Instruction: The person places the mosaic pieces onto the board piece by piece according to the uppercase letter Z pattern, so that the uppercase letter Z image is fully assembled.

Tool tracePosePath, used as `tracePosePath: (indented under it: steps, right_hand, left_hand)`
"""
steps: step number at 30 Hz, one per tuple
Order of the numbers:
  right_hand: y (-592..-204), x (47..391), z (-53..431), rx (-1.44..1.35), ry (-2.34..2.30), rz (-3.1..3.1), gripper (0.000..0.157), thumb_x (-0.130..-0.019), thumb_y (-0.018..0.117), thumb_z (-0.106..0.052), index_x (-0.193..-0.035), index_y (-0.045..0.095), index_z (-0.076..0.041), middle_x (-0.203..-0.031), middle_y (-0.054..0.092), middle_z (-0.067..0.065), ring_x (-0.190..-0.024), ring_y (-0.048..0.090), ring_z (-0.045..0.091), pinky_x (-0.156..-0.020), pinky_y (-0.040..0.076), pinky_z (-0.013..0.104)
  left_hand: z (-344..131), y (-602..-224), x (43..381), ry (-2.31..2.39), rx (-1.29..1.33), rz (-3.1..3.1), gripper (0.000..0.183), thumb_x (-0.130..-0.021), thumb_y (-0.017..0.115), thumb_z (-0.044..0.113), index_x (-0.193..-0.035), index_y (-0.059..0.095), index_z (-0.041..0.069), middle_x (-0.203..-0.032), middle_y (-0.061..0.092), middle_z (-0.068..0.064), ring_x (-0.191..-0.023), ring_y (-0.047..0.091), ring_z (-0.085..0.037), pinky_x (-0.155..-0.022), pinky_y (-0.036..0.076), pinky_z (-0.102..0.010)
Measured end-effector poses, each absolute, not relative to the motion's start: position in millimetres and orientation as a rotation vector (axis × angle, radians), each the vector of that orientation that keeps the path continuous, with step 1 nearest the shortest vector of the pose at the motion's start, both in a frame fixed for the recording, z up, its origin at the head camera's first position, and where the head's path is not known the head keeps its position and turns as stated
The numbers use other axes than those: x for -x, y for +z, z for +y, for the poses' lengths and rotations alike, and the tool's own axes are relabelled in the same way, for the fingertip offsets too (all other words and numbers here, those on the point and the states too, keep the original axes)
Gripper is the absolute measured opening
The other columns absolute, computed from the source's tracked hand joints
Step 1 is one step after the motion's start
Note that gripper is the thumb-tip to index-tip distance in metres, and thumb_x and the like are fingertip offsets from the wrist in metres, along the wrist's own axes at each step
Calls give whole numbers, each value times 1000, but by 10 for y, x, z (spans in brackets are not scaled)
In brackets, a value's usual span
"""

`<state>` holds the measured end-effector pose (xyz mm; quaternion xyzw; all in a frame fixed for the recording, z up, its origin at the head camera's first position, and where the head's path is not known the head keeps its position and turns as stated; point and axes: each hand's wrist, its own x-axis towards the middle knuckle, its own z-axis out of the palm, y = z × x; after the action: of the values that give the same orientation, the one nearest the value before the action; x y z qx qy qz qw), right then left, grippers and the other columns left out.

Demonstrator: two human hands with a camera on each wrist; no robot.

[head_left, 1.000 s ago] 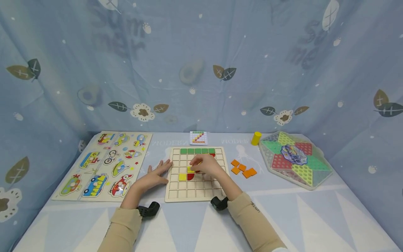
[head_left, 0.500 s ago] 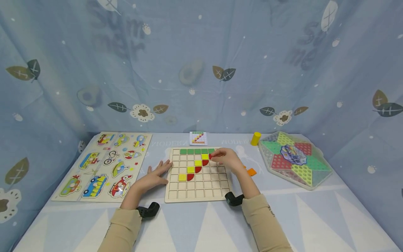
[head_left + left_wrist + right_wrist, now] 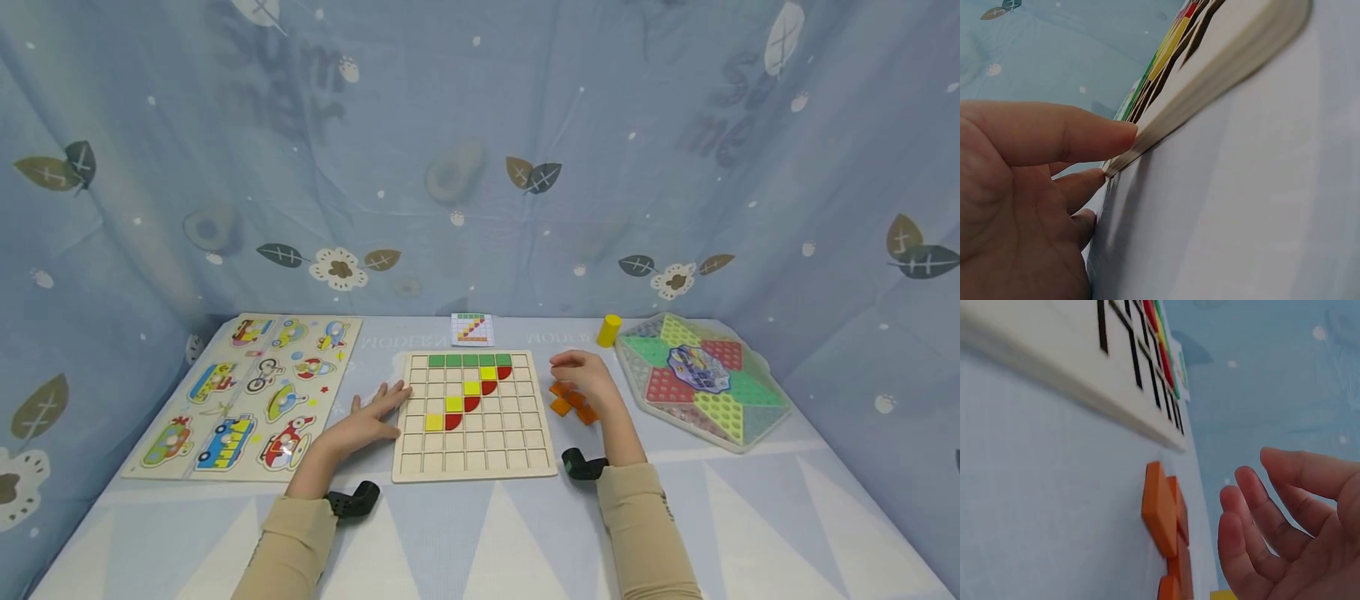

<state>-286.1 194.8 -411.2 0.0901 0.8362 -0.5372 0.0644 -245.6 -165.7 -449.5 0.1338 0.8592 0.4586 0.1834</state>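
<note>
A wooden grid board (image 3: 517,442) lies in the middle of the table. Along its far row sit several green squares (image 3: 470,361). Below them, yellow squares (image 3: 454,404) and red quarter-round pieces (image 3: 471,404) step diagonally down to the left. My left hand (image 3: 365,425) touches the board's left edge, fingers spread; in the left wrist view its thumb and a finger meet the board's side. My right hand (image 3: 588,377) hovers over several orange square tiles (image 3: 1160,509) right of the board. Its fingers are loosely bent, with nothing between them in the right wrist view.
A small printed card (image 3: 472,329) with a coloured grid lies behind the board. To the left is a vehicle picture puzzle (image 3: 247,400). A yellow cylinder (image 3: 609,331) and a hexagonal star-patterned game board (image 3: 701,379) stand at the right. A blue curtain (image 3: 480,167) hangs behind.
My right hand has moved right from the diagonal, past the upper-right red piece, to above the orange tiles. The yellow and red pieces it covered now show. My left hand stays put.
</note>
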Motion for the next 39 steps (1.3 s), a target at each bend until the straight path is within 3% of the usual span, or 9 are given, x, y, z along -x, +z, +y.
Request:
tracePosePath:
  steps: [5, 14, 22, 26, 32, 39]
  right_hand:
    - [-4172, 2870, 2036, -331, -1502, 2607, 26, -86, 62, -8, -111, 62, 0, -111, 60, 17, -88, 57, 25, -76, 48, 32]
    - [-4259, 2860, 2069, -359, -1070, 2722, 32, -77, 73, -20, -103, 65, -3, -101, 60, 15, -83, 53, 25, -66, 45, 30]
    - [-4289, 2893, 2056, -276, -1236, 2720, 22, -77, 71, -11, -95, 60, -2, -90, 59, 12, -73, 52, 21, -61, 44, 27]
    - [-4260, 2901, 2025, -300, -1480, 2624, 21, -82, 67, -8, -99, 59, -1, -88, 59, 10, -73, 53, 21, -63, 45, 27]
    - [-4104, 2848, 1805, -224, -1672, 2472, 26, -84, 67, -12, -108, 61, -2, -88, 64, 6, -86, 58, 27, -76, 47, 35]
    - [-4019, 2729, 1357, 55, -1675, 2381, 23, -84, 68, -11, -104, 64, -1, -90, 65, 8, -80, 62, 22, -77, 52, 37]
  left_hand:
    - [-1654, -4491, 2451, 1294, -377, 2419, 73, -79, 58, 5, -145, 28, 5, -155, 8, -10, -141, -9, -31, -103, -24, -51]
    - [-1654, -4480, 2445, 1297, -363, 2409, 72, -79, 58, 4, -145, 28, 5, -155, 8, -9, -141, -10, -30, -103, -25, -50]
    - [-1654, -4482, 2450, 1309, -362, 2403, 72, -79, 58, 4, -145, 28, 5, -155, 8, -9, -141, -10, -30, -103, -25, -50]
    - [-1657, -4492, 2453, 1310, -366, 2400, 73, -79, 58, 4, -145, 28, 6, -155, 8, -9, -141, -10, -30, -103, -25, -50]
    - [-1659, -4490, 2457, 1300, -369, 2411, 73, -79, 57, 4, -145, 28, 6, -155, 8, -9, -141, -9, -31, -103, -25, -51]
    - [-1651, -4475, 2448, 1307, -369, 2402, 72, -79, 58, 4, -145, 29, 6, -155, 9, -10, -141, -9, -31, -103, -25, -50]
